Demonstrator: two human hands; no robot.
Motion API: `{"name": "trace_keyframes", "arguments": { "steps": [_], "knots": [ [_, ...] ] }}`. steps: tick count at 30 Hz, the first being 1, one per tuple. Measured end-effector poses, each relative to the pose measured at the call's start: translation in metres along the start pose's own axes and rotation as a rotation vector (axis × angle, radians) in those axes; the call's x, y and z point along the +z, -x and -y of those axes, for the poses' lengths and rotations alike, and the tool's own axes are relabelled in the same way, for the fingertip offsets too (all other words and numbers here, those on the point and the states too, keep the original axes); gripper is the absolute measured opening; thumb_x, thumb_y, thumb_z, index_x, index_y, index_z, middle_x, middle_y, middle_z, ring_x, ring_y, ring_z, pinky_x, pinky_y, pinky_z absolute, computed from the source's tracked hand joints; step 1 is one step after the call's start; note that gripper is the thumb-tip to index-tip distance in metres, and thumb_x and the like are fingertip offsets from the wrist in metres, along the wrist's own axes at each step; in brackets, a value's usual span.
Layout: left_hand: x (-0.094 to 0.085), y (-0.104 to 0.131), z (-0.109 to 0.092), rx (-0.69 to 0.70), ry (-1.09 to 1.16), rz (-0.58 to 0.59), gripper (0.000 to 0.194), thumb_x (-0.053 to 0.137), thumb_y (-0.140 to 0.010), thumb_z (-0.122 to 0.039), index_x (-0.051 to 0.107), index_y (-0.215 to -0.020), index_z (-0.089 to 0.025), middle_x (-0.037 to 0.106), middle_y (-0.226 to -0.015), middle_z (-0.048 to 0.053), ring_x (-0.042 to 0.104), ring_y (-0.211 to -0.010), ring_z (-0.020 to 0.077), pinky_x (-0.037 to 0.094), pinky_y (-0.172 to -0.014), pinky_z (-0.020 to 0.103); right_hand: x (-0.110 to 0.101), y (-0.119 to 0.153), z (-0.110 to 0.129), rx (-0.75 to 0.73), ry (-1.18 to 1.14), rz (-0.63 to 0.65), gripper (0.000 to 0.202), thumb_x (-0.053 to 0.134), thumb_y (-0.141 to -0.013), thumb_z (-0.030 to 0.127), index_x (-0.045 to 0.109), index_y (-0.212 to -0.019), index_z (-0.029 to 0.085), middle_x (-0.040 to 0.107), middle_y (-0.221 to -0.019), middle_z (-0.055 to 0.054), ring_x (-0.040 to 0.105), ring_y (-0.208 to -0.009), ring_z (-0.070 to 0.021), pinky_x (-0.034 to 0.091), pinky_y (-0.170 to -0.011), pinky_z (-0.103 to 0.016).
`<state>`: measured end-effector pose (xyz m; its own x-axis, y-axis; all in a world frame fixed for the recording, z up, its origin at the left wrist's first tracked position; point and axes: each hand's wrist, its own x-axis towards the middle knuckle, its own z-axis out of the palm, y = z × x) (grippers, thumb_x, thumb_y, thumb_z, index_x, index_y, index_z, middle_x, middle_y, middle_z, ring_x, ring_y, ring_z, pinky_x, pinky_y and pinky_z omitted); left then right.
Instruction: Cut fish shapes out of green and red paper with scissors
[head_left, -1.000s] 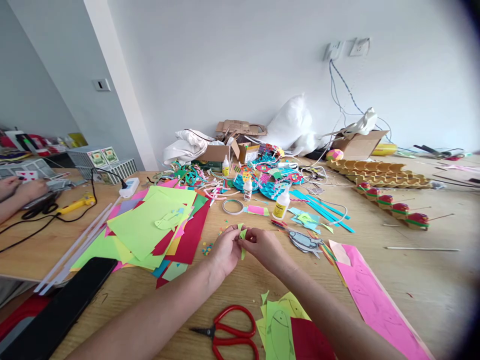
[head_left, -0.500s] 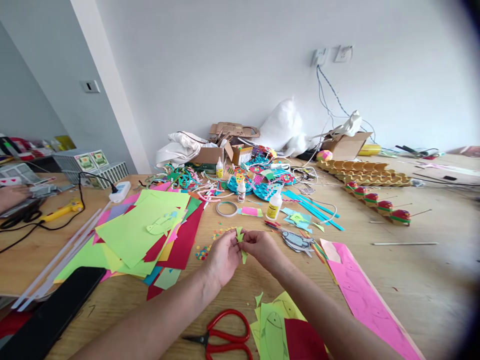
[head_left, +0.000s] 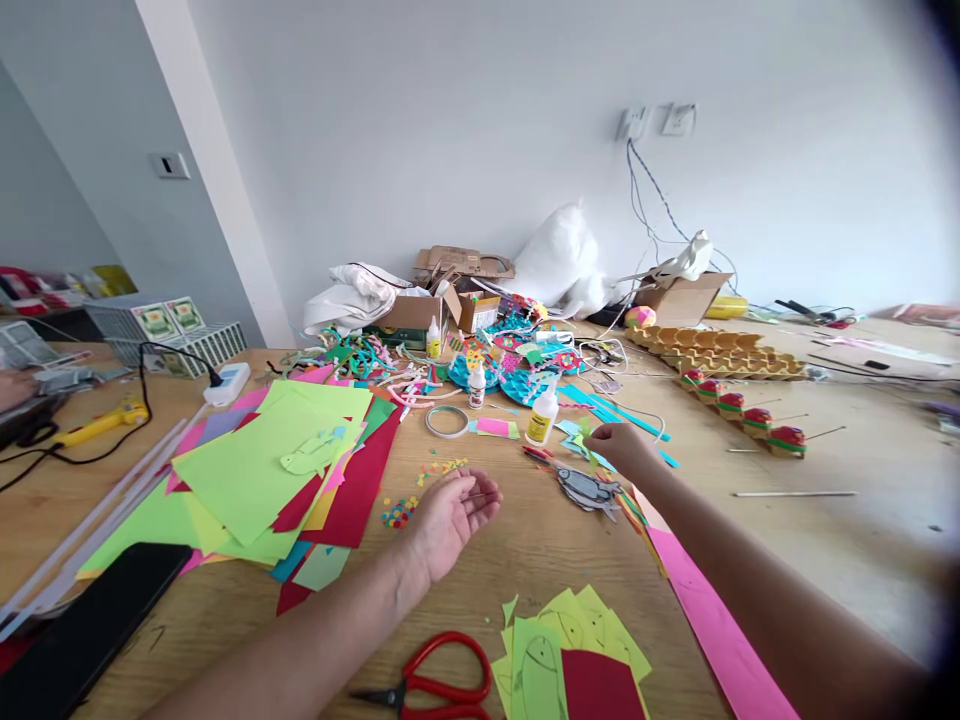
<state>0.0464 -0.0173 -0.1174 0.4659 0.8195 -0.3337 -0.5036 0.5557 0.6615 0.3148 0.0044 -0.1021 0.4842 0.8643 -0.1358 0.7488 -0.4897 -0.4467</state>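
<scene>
My right hand (head_left: 626,448) reaches over the small blue and green paper pieces behind the grey fish cutouts (head_left: 586,490). Its fingers pinch a small green paper cutout (head_left: 588,446), partly hidden by the hand and hard to tell from the pieces under it. My left hand (head_left: 459,515) rests palm up above the table, fingers loosely curled and apart, with nothing in it. Beside it lie small coloured paper dots (head_left: 399,513). Nearer me are red-handled scissors (head_left: 450,675) and green paper sheets with drawn fish (head_left: 538,665), partly under a dark red piece (head_left: 600,685).
Coloured paper sheets (head_left: 251,470) and a black phone (head_left: 97,625) lie at left. Glue bottles (head_left: 541,415) and a tape roll (head_left: 447,422) stand ahead. Pink paper (head_left: 701,610) and egg-carton strips (head_left: 720,350) lie at right. Another person's hand (head_left: 16,388) shows far left.
My hands have parted. The right one has moved forward and right with the green cutout to the small paper pieces; the left one has let go of the cutout and stayed near the middle.
</scene>
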Motion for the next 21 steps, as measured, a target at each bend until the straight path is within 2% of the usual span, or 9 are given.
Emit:
{"name": "trace_keyframes", "arguments": {
  "steps": [4,7,10,12,14,16,18,21],
  "knots": [
    [-0.004,-0.001,-0.006,0.086,-0.102,0.023,0.013,0.045,-0.076,-0.004,0.054,-0.074,-0.013,0.062,-0.068,0.004,0.061,-0.062,0.0099,0.048,-0.062,0.021,0.001,-0.018,-0.009,0.008,0.127,-0.023,0.027,0.054,-0.089,0.028,0.056,-0.113,0.016,0.058,-0.116,-0.007,0.06,-0.095,-0.0219,0.051,-0.079,-0.039],
    [-0.006,-0.002,-0.01,0.112,-0.141,0.017,0.01,0.048,-0.073,-0.005,0.054,-0.073,-0.013,0.061,-0.065,0.002,0.059,-0.058,0.0086,0.046,-0.058,0.019,-0.003,-0.017,-0.01,-0.019,0.198,-0.062,0.027,0.053,-0.089,0.027,0.055,-0.114,0.017,0.058,-0.116,-0.007,0.06,-0.095,-0.0205,0.051,-0.079,-0.039],
    [-0.007,-0.003,-0.014,0.153,-0.197,0.02,0.009,0.051,-0.07,-0.006,0.055,-0.074,-0.013,0.061,-0.065,0.001,0.058,-0.057,0.008,0.044,-0.056,0.018,-0.011,0.0,-0.003,-0.102,0.243,-0.146,0.026,0.052,-0.089,0.028,0.056,-0.112,0.016,0.059,-0.112,-0.008,0.06,-0.093,-0.0199,0.05,-0.079,-0.039],
    [-0.007,-0.002,-0.016,0.187,-0.242,0.03,0.008,0.053,-0.069,-0.008,0.056,-0.074,-0.013,0.061,-0.065,0.001,0.056,-0.055,0.0077,0.043,-0.054,0.017,-0.012,0.024,0.009,-0.243,0.253,-0.142,0.024,0.045,-0.089,0.023,0.064,-0.101,0.013,0.066,-0.098,-0.01,0.06,-0.089,-0.0242,0.047,-0.072,-0.035],
    [-0.006,-0.001,-0.017,0.217,-0.288,0.042,0.007,0.054,-0.069,-0.01,0.057,-0.074,-0.014,0.061,-0.065,0.001,0.056,-0.056,0.0079,0.043,-0.055,0.018,-0.006,0.058,0.023,-0.429,0.254,-0.024,0.021,0.049,-0.083,0.02,0.069,-0.086,0.017,0.07,-0.084,-0.006,0.062,-0.077,-0.0216,0.044,-0.063,-0.028],
    [-0.005,0.001,-0.018,0.234,-0.331,0.057,0.006,0.055,-0.069,-0.012,0.057,-0.073,-0.014,0.06,-0.065,0.0,0.056,-0.056,0.0081,0.043,-0.055,0.018,0.006,0.094,0.038,-0.65,0.262,0.18,0.016,0.057,-0.074,0.015,0.071,-0.074,0.022,0.071,-0.072,0.0,0.062,-0.068,-0.0159,0.041,-0.059,-0.022],
    [-0.005,0.003,-0.016,0.24,-0.369,0.071,0.006,0.055,-0.068,-0.012,0.058,-0.073,-0.015,0.06,-0.065,0.0,0.056,-0.055,0.0078,0.043,-0.055,0.019,0.02,0.125,0.049,-0.821,0.29,0.326,0.016,0.06,-0.069,0.011,0.071,-0.072,0.022,0.072,-0.074,0.0,0.063,-0.068,-0.0155,0.04,-0.059,-0.021],
    [-0.004,0.005,-0.014,0.242,-0.414,0.09,0.007,0.054,-0.068,-0.012,0.058,-0.072,-0.015,0.059,-0.065,0.0,0.055,-0.055,0.0077,0.042,-0.055,0.019,0.039,0.15,0.058,-0.949,0.363,0.411,0.017,0.059,-0.07,0.008,0.071,-0.075,0.018,0.072,-0.08,-0.007,0.064,-0.071,-0.0192,0.038,-0.056,-0.023]
  ]
}}
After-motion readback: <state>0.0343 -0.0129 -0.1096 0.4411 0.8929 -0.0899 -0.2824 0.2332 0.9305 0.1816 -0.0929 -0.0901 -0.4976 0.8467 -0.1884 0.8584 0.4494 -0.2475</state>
